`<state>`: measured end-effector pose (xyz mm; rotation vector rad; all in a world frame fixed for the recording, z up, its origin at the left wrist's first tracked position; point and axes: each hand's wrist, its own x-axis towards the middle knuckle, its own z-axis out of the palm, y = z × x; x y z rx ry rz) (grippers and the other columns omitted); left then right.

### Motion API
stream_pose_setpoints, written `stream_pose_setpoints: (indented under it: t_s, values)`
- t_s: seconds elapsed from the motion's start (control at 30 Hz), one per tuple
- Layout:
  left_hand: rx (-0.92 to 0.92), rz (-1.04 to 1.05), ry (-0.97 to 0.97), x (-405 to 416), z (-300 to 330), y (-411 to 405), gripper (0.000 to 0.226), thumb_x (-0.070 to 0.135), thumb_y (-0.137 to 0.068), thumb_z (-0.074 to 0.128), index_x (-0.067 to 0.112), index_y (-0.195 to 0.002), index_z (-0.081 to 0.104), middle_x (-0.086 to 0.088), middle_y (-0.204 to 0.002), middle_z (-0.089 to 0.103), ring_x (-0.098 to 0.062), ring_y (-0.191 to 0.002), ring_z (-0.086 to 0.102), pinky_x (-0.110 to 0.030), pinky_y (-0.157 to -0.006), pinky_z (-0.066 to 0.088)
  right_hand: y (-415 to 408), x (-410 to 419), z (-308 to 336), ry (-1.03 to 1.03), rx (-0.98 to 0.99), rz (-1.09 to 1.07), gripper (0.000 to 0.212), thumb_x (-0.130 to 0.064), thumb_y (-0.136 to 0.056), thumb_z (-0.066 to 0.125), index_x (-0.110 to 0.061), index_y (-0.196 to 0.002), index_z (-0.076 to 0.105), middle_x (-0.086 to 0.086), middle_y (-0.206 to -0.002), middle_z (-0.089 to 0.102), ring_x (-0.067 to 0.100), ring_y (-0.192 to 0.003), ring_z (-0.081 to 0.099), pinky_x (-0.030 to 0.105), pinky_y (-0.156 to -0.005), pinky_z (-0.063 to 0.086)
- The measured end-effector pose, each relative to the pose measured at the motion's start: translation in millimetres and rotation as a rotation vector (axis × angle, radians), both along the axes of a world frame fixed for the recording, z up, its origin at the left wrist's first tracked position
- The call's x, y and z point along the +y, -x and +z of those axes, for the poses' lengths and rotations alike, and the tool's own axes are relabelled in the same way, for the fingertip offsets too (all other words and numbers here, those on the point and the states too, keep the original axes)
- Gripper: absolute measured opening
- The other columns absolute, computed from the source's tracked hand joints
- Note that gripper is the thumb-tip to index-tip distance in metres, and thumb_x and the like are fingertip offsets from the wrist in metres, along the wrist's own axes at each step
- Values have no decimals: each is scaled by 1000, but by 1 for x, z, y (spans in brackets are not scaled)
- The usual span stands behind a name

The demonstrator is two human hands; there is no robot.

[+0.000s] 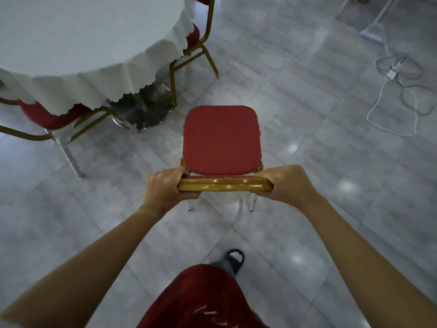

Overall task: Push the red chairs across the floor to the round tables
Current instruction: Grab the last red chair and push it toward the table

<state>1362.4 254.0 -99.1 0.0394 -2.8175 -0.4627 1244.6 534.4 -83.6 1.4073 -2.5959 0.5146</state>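
Observation:
A red chair (pixel 221 138) with a dotted seat and gold frame stands on the grey tiled floor in front of me, seen from above. My left hand (pixel 168 185) grips the left end of its gold backrest top rail, and my right hand (pixel 283 183) grips the right end. The round table (pixel 71 43) with a white scalloped cloth lies at the upper left, its metal foot (pixel 146 110) just left of the chair's front edge.
Two more red chairs are tucked at the table: one at the left (pixel 47 117), one at the far side (pixel 196 39). White and red cables (pixel 399 91) lie on the floor at the right. My foot (pixel 233 260) is behind the chair.

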Motion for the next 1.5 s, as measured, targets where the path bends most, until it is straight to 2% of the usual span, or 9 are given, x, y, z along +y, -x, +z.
stream_pose_setpoints:
  t_s: [0.13,0.3,0.57,0.8,0.97,1.1,1.23,1.4,1.5]
  values:
    - [27,61,17,43,-4,14,51,57,-60,71,8,-71,65,-3,-55,66,-20,-45,61,-27,-44,49,32,37,-1,49,32,101,31,-53,-75,67,-23,-74,75,-8,-58,71,9,-47,63,17,-40,46]
    - [34,150,45,95,-7,29,47,56,-60,73,11,-71,64,-1,-55,66,-18,-44,60,-23,-46,44,72,77,-6,78,-39,215,38,-53,-79,58,-19,-79,75,-6,-64,73,10,-51,66,25,-41,51]
    - [16,351,15,202,-1,46,45,47,-56,86,10,-73,66,-2,-58,68,-20,-47,62,-25,-48,47,135,146,-3,10,-86,380,22,-40,-74,73,-19,-82,75,-3,-66,74,13,-54,67,28,-43,53]
    - [-10,583,3,309,-3,52,47,55,-60,79,13,-77,66,-1,-62,69,-19,-52,63,-30,-49,51,179,204,3,9,-91,563,19,-34,-69,80,-20,-80,75,-6,-67,73,10,-53,65,21,-43,51]
    - [-19,677,0,356,-3,49,50,57,-62,77,13,-82,68,-1,-69,72,-18,-58,66,-32,-53,54,191,226,-1,0,-139,562,22,-36,-67,81,-21,-82,74,-6,-69,74,11,-56,66,19,-49,50]
    - [-19,726,-11,376,-3,47,47,54,-62,78,13,-82,68,0,-69,72,-18,-57,65,-26,-52,48,195,231,-1,-60,-177,545,24,-39,-68,79,-23,-84,72,-7,-72,73,13,-61,66,22,-53,46]
    - [18,728,30,387,-6,43,46,54,-63,78,13,-81,67,1,-68,72,-16,-55,65,-22,-51,45,200,233,0,-151,-249,579,37,-44,-69,77,-20,-96,70,-5,-79,75,14,-67,68,25,-61,52]
    - [40,719,60,383,-11,42,48,56,-61,78,12,-77,67,1,-64,71,-16,-50,64,-24,-46,51,202,231,3,-121,-358,617,71,-47,-64,78,-18,-125,54,1,-105,73,14,-89,70,30,-80,57]
    - [91,692,102,380,-15,40,49,59,-62,75,12,-72,65,3,-58,69,-13,-46,62,-20,-43,46,203,233,2,-59,-423,616,79,-49,-60,80,-17,-126,51,0,-109,71,11,-89,71,29,-80,58]
